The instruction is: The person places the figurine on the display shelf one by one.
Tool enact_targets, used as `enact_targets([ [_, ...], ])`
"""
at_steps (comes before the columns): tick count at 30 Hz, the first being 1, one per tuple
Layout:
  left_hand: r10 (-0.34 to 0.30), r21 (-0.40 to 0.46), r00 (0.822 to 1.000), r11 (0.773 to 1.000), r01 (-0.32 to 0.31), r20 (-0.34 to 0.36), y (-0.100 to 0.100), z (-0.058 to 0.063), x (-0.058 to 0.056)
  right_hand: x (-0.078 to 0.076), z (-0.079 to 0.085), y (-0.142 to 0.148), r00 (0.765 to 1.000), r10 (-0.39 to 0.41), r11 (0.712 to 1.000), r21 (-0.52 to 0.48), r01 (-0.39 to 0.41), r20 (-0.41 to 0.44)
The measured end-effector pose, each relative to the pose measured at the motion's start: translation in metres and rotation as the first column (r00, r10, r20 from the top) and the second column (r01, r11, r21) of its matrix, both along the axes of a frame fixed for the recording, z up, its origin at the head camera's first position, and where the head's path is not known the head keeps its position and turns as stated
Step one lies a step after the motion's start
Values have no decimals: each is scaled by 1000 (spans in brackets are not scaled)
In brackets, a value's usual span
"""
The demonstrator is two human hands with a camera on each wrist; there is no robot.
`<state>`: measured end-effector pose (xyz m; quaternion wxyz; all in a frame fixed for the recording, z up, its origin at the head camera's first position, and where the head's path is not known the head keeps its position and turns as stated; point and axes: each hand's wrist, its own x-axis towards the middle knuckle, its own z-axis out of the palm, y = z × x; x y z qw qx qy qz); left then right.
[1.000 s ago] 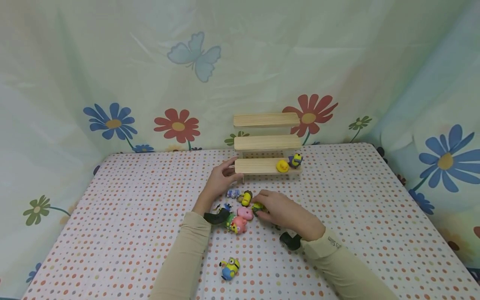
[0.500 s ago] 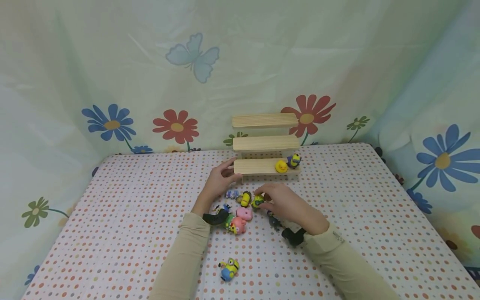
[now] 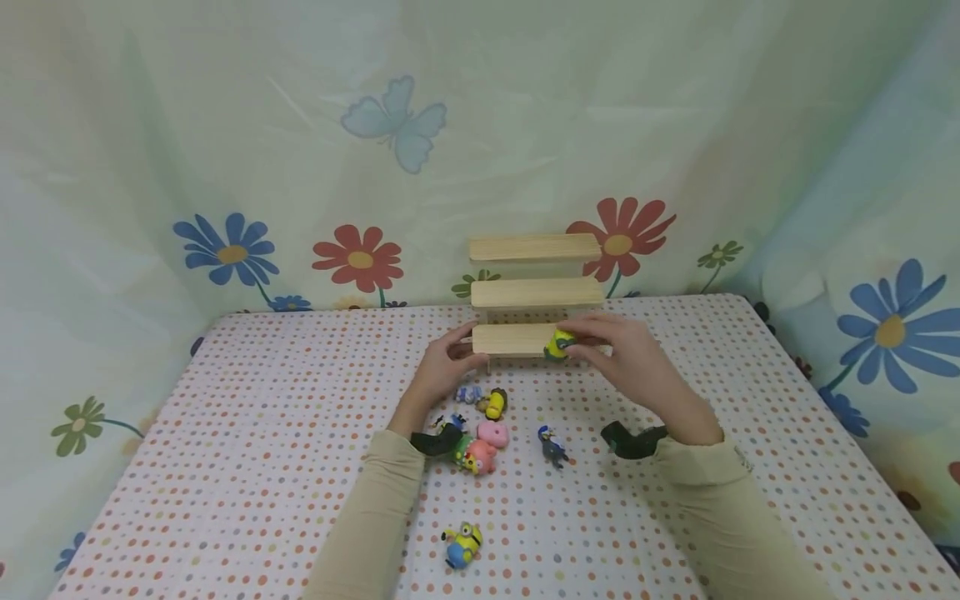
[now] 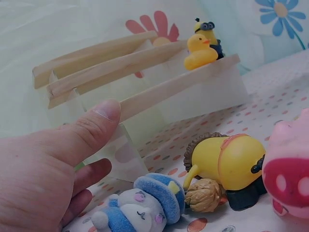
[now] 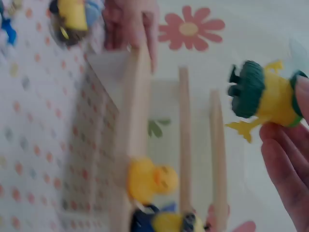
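One yellow-green figure (image 3: 557, 343) | pinched in right hand (image 3: 636, 360) | near bottom shelf (image 3: 510, 339)

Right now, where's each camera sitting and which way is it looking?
Head: worn on the head, looks forward and down at the wooden shelf; left hand, right hand and sleeves show.
Left wrist: on that wrist, looks across the left hand at the shelf; only that hand shows.
Right wrist: on that wrist, looks at the shelf and yellow-green toy; parts of both hands show.
Shared: both wrist views show the yellow duck.
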<state>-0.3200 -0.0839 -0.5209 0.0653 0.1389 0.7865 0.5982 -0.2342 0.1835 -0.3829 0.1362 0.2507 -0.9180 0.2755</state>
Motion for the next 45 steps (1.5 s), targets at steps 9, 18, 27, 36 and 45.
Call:
enact_targets([
  [9, 16, -9, 1000, 1000, -16, 18, -1, 0, 0, -51, 31, 29, 976, -206, 979, 24, 205, 65],
  [18, 12, -8, 1000, 1000, -12, 8, -1, 1, -1, -97, 27, 43, 965, -215, 967, 173, 188, 153],
  [27, 9, -27, 1000, 1000, -9, 5, 0, 0, 1, -105, 16, 43, 946, -244, 964, 164, 211, 215],
  [36, 5, -26, 1000, 1000, -5, 13, 3, -1, 3, -107, 11, 46, 944, -259, 959, 175, 225, 206],
  [45, 28, -27, 1000, 999, -27, 9, 2, 2, 4, -107, 12, 48, 949, -237, 964, 172, 204, 206],
])
